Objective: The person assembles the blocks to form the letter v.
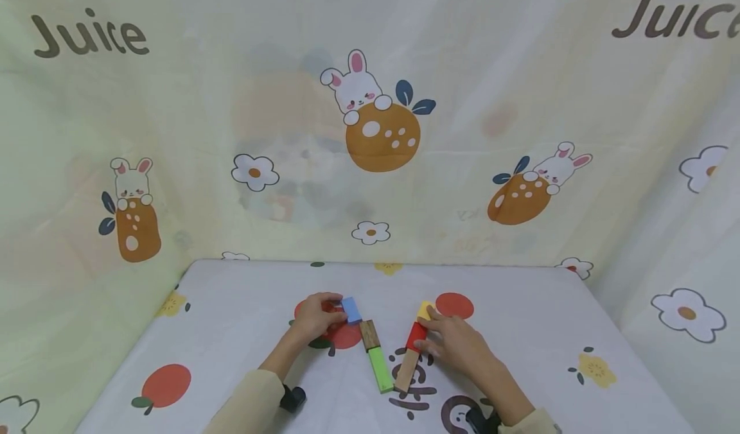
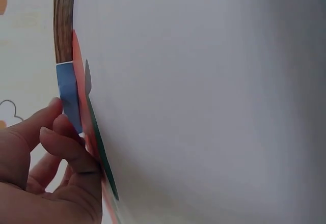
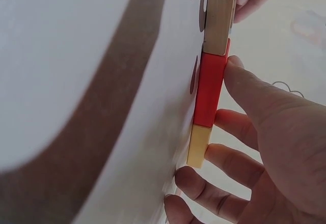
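A blue block (image 1: 351, 310) stands at the far end of a slanted row, followed by a dark wood block (image 1: 369, 336) and a green block (image 1: 380, 370). My left hand (image 1: 317, 318) holds the blue block by its left side and far end with thumb and fingertips. To the right, a yellow block (image 1: 424, 310), a red block (image 1: 416, 336) and a light wood block (image 1: 406, 370) form a second row; both rows lean together like a V. My right hand (image 1: 459, 347) rests its fingertips along the red and yellow blocks (image 3: 199, 145), which it partly covers in the head view.
A white cloth (image 1: 243, 344) printed with fruit and lettering covers the table. Behind it hangs a pale curtain (image 1: 300, 228) with rabbits and flowers. Dark wrist cameras sit by the left wrist (image 1: 293, 398) and right wrist (image 1: 483, 419).
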Tool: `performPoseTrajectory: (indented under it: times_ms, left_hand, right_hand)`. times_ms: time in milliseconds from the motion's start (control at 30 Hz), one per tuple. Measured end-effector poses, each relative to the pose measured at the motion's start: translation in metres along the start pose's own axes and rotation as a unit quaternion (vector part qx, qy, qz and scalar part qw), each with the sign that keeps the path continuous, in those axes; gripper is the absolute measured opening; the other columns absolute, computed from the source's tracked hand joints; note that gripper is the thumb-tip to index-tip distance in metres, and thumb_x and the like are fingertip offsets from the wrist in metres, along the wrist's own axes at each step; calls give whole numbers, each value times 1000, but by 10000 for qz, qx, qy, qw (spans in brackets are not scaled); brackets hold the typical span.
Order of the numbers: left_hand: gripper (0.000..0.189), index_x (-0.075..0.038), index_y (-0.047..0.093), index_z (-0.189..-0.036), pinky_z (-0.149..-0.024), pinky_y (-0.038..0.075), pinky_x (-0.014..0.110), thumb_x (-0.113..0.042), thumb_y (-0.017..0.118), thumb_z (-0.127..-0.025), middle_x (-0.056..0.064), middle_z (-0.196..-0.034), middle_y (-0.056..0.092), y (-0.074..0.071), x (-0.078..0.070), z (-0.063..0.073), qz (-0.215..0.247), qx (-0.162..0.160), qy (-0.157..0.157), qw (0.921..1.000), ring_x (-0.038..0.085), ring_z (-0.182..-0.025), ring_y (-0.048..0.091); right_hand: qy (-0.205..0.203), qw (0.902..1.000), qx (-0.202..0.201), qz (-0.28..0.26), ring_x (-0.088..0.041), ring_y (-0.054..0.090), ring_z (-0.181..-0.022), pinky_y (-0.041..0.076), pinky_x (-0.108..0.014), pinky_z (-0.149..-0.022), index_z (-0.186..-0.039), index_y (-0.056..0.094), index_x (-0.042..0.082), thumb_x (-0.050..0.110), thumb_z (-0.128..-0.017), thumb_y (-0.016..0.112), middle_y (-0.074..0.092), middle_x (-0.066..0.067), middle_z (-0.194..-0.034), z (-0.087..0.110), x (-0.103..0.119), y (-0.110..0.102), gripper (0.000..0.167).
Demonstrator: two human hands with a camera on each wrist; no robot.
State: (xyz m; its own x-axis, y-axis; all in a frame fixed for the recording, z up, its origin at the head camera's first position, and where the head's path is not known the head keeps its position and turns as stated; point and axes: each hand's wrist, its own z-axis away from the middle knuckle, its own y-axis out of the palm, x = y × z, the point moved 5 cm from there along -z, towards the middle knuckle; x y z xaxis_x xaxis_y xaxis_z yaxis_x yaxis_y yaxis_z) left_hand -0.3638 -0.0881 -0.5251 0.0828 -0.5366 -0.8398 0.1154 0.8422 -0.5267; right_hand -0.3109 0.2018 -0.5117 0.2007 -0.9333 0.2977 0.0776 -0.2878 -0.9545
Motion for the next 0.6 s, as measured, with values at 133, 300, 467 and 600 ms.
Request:
performPoseTrajectory:
  times_ms: [133,300,467,600]
  left_hand:
    - [45,-10,71,-136,-66,52,26,-14,82,-93,22,-134,63,1,-2,0,-164,-34,33,9999,24,-96,58]
    - [43,-10,72,-135,-73,57,30,-14,81,-93,21,-137,63,4,-4,-1,-310,-73,68,9995,30,-112,57]
    - [44,-10,71,-136,-74,56,31,-14,80,-93,19,-136,65,6,-8,0,-317,-27,141,9994,28,-111,57]
    - [44,-11,71,-136,-74,53,29,-14,80,-94,18,-134,66,6,-10,0,-337,4,165,9993,26,-106,58]
  right_hand:
    - [-13,10000,-30,-22,-44,59,-139,54,-60,-109,-138,73,18,41,-89,84,58,-15,-157,2,1,-1,55]
    - [-27,10000,-51,-16,-44,60,-138,54,-61,-108,-137,73,18,41,-89,84,59,-15,-156,2,0,0,55]
    - [-9,10000,-60,-3,-44,60,-138,55,-61,-106,-138,73,20,41,-88,84,59,-14,-157,0,-2,2,55]
    - [-21,10000,-66,1,-44,59,-138,55,-61,-106,-138,73,20,42,-88,84,59,-14,-157,-1,-2,2,55]
